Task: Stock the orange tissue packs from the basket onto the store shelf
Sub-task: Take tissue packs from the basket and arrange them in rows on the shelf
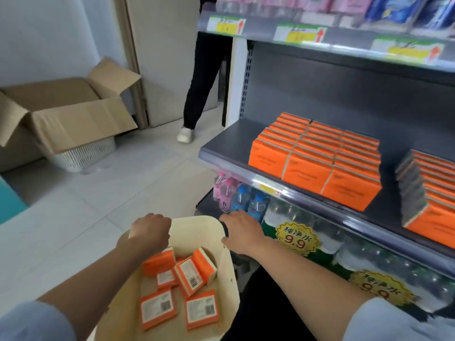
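Note:
A cream basket [197, 221] sits low in front of me and holds several loose orange tissue packs [194, 274], some with their white labels facing up. My left hand [150, 232] is closed on the basket's far left rim. My right hand [242, 232] grips the right rim. On the grey store shelf [221, 143] to the right, a block of orange tissue packs [315, 153] stands in tidy rows. A second stack [433, 190] leans further right, with a bare gap of shelf between the two.
Bottled water [246, 200] with yellow 9.9 price signs fills the shelf below. A person in dark trousers [204, 77] stands at the shelf's far end. An open cardboard box [69, 112] rests on a white basket [86, 153] at the left, on the tiled floor.

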`<state>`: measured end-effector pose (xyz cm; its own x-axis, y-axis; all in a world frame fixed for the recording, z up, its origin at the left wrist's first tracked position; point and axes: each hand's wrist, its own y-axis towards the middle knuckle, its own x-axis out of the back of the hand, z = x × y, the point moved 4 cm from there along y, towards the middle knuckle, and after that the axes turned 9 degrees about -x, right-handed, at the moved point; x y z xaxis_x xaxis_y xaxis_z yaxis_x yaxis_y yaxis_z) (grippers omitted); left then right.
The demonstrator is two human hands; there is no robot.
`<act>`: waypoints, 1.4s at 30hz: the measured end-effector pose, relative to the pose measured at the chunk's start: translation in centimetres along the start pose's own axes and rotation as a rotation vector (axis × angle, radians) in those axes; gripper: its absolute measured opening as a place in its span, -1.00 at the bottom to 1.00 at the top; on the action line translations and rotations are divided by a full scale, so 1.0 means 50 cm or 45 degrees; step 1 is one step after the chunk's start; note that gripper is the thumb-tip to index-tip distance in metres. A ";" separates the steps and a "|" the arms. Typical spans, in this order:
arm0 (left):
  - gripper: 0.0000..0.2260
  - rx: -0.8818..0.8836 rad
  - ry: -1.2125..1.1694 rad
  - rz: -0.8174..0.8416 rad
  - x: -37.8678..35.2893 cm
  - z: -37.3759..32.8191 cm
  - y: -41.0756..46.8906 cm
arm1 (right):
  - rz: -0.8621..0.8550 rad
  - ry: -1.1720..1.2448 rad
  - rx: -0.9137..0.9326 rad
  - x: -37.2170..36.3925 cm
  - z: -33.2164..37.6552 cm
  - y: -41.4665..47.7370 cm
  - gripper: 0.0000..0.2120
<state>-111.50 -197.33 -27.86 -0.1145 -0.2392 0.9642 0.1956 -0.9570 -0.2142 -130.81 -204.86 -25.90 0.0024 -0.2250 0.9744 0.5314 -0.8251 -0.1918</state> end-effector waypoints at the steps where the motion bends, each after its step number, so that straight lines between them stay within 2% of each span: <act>1: -0.74 0.002 -0.005 0.018 -0.018 0.006 0.004 | 0.026 -0.012 0.011 -0.016 0.011 0.013 -0.55; 6: -0.77 0.014 -0.020 0.120 -0.118 0.033 0.029 | 0.160 -0.062 0.052 -0.097 0.054 0.073 -0.56; 14: -0.76 0.153 -0.328 0.271 -0.275 0.060 0.070 | 0.347 -0.087 0.045 -0.220 0.085 0.147 -0.65; 17: -0.77 0.164 -0.371 0.307 -0.325 0.072 0.085 | 0.413 -0.085 0.011 -0.265 0.082 0.167 -0.58; 20: -0.71 0.167 -0.355 0.321 -0.367 0.083 0.104 | 0.499 -0.107 -0.020 -0.314 0.076 0.184 -0.56; 25: -0.57 0.210 -0.441 0.358 -0.435 0.104 0.132 | 0.560 -0.099 -0.094 -0.389 0.070 0.212 -0.67; 31: -0.47 0.179 -0.448 0.453 -0.498 0.102 0.165 | 0.561 0.041 -0.265 -0.477 0.067 0.247 -0.46; 36: -0.69 0.149 -0.212 0.448 -0.517 0.102 0.183 | 0.619 0.112 -0.459 -0.539 0.059 0.270 -0.21; 39: -0.73 0.128 -0.126 0.427 -0.524 0.101 0.186 | 0.669 0.064 -0.471 -0.561 0.057 0.280 -0.20; 42: -0.69 0.055 -0.084 0.384 -0.529 0.098 0.189 | 0.651 -0.017 -0.393 -0.572 0.058 0.286 -0.27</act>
<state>-101.82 -199.26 -54.62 0.0184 -0.4989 0.8665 0.2527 -0.8361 -0.4868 -120.83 -208.73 -56.19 0.2050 -0.6287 0.7502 0.1894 -0.7265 -0.6606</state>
